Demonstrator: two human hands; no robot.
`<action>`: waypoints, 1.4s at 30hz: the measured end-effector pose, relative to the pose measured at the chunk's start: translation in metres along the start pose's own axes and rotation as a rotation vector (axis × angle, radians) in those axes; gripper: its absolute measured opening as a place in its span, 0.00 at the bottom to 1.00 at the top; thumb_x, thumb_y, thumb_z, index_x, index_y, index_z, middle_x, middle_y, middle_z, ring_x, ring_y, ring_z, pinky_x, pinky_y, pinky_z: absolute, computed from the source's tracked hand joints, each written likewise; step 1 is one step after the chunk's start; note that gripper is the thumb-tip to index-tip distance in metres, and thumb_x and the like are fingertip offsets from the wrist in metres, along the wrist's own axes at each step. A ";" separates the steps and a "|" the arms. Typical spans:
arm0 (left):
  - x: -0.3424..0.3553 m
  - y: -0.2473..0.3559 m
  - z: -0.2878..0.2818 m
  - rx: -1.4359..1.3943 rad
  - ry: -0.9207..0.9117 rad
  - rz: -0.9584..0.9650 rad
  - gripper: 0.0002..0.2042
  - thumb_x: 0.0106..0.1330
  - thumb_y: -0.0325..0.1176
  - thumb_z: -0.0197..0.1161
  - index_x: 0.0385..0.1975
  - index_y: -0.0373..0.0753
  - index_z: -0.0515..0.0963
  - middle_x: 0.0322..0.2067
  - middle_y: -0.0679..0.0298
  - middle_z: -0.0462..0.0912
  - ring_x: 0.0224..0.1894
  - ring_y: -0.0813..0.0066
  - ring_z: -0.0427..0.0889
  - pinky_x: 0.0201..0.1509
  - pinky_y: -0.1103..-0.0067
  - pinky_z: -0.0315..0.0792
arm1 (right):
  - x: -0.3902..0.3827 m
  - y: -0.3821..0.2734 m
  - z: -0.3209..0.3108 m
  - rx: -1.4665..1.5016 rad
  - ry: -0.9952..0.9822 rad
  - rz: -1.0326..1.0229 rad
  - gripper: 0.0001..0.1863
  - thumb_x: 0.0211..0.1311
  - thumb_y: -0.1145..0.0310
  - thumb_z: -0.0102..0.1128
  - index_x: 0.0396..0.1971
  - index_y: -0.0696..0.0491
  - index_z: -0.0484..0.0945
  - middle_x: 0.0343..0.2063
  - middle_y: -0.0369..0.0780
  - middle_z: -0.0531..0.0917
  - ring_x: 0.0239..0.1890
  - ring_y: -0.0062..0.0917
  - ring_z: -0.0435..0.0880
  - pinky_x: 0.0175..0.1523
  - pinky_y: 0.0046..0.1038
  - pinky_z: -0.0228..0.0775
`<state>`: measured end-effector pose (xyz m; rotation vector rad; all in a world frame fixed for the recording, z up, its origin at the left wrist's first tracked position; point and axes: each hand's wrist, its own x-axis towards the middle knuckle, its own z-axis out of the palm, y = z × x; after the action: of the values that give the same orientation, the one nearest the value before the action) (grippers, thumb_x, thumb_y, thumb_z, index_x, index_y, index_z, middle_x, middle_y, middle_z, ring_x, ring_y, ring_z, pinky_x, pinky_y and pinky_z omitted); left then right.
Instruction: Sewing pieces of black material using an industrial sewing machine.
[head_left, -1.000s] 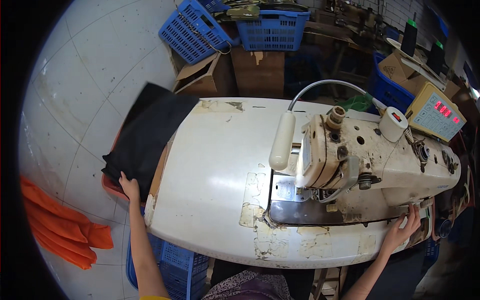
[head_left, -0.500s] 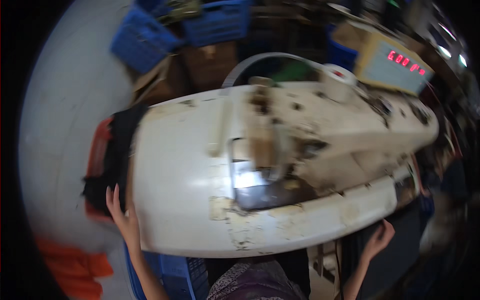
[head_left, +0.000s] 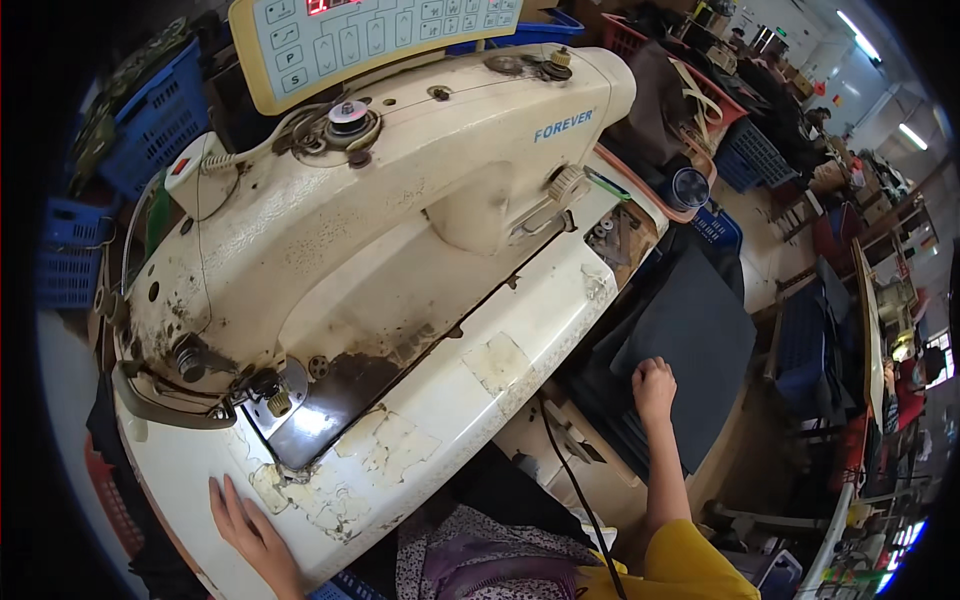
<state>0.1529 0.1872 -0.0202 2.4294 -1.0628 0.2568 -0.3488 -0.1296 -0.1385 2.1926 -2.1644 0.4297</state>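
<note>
A worn cream sewing machine (head_left: 330, 230) stands on its white, chipped table (head_left: 400, 450), its needle end at the left. My left hand (head_left: 247, 530) lies on the tabletop near the needle area, fingers stretched out, holding nothing. To the right of the table, a stack of dark flat sheets (head_left: 715, 340) rests low down. Over the top sheet is my right hand (head_left: 655, 388), its fingers curled closed. Whether they pinch the sheet is hidden under the hand.
A control panel with lit red digits (head_left: 380, 40) sits behind the machine. Blue crates (head_left: 155, 120) stand at the far left. Beyond the machine's right end is a pink-rimmed bin (head_left: 690, 205) with dark material. A black cable (head_left: 570, 480) hangs by the table's near edge.
The view has swung right, bringing the dark sheets and workshop into sight. My left hand has come onto the tabletop from its left edge. My right hand has reached the sheets and closed.
</note>
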 end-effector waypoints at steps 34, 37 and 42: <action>0.003 0.128 -0.011 -0.933 -0.557 -0.585 0.18 0.69 0.28 0.60 0.57 0.28 0.72 0.54 0.54 0.78 0.53 0.65 0.78 0.59 0.70 0.69 | -0.019 -0.263 -0.103 0.494 -0.183 -1.070 0.29 0.59 0.59 0.66 0.60 0.51 0.74 0.65 0.45 0.69 0.67 0.42 0.67 0.70 0.46 0.52; -0.006 0.126 -0.002 -0.198 0.253 -0.084 0.21 0.65 0.27 0.62 0.58 0.32 0.73 0.56 0.50 0.76 0.56 0.56 0.76 0.61 0.66 0.67 | -0.023 -0.272 -0.101 0.326 -0.160 -1.069 0.31 0.61 0.55 0.61 0.63 0.50 0.71 0.67 0.44 0.68 0.71 0.40 0.61 0.73 0.49 0.46; -0.012 0.132 0.006 -0.286 -0.129 0.296 0.24 0.62 0.31 0.66 0.58 0.35 0.73 0.59 0.48 0.72 0.61 0.50 0.71 0.65 0.61 0.64 | -0.010 -0.274 -0.101 0.327 -0.186 -1.148 0.31 0.62 0.55 0.59 0.64 0.50 0.70 0.67 0.45 0.67 0.71 0.41 0.61 0.72 0.49 0.47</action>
<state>0.0484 0.1144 0.0166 2.0542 -1.4128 0.0383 -0.0968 -0.0897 0.0036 3.2170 -0.5709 0.4999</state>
